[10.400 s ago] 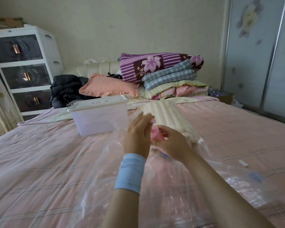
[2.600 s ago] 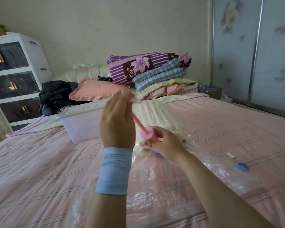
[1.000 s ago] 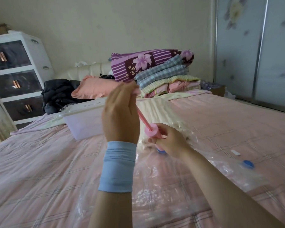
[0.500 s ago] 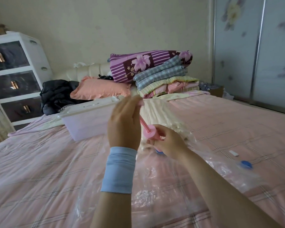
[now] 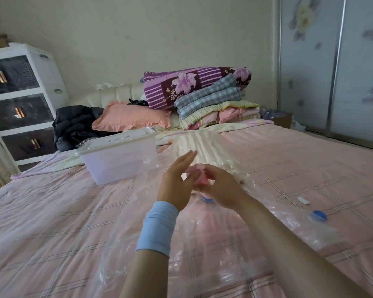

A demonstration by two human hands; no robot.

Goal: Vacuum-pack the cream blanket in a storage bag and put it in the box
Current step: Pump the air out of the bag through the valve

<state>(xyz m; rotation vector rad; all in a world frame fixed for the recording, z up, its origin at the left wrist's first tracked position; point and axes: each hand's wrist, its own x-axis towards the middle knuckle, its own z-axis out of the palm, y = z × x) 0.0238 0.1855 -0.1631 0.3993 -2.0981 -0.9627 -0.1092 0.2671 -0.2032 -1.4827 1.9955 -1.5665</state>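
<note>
Touching one pink pump (image 5: 198, 177), two hands (image 5: 177, 183) (image 5: 221, 188)

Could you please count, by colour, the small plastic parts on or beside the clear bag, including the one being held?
Blue: 2, the valve and the loose cap
Pink: 1, the pump
White: 1, the clip
Total: 4
</note>
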